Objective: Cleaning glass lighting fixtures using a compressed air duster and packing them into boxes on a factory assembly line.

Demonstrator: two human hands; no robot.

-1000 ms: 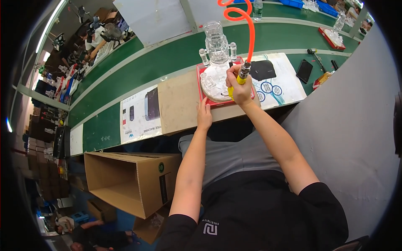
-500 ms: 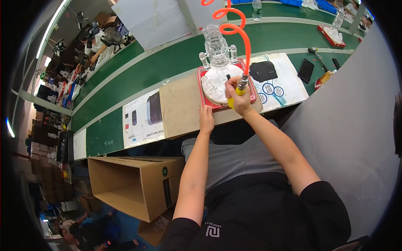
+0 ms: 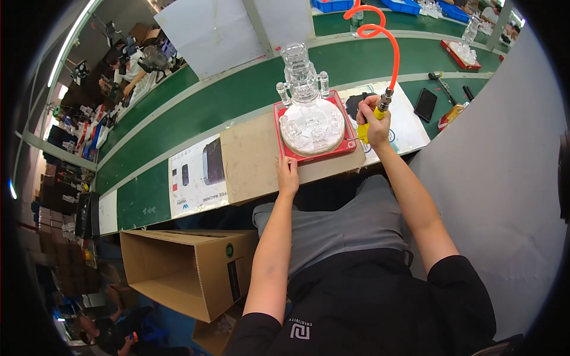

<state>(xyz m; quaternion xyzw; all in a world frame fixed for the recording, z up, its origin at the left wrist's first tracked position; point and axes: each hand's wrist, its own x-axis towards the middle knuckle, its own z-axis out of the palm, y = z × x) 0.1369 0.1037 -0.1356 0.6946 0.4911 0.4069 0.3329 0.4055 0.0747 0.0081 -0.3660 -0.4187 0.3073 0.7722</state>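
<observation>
The clear model (image 3: 301,77) is showing at the far side of a round white base (image 3: 323,126), and both are sitting in a red tray (image 3: 323,156) on the bench, right in front of the person. Over on the right, the right hand (image 3: 378,126) is wrapping firmly around a yellow air gun (image 3: 363,132), its thin nozzle pointing left at the tray's right rim; whether it's touching, I can't tell. An orange coiled hose (image 3: 396,62) is running up from the gun. The left hand (image 3: 288,177) is resting its fingers, close together, at the tray's near left corner; whether it's gripping, I can't tell. Brown cardboard (image 3: 249,157) is lying beneath the tray, while a black phone (image 3: 426,105) and a hammer (image 3: 448,88) are lying farther right on the green bench (image 3: 142,204).
</observation>
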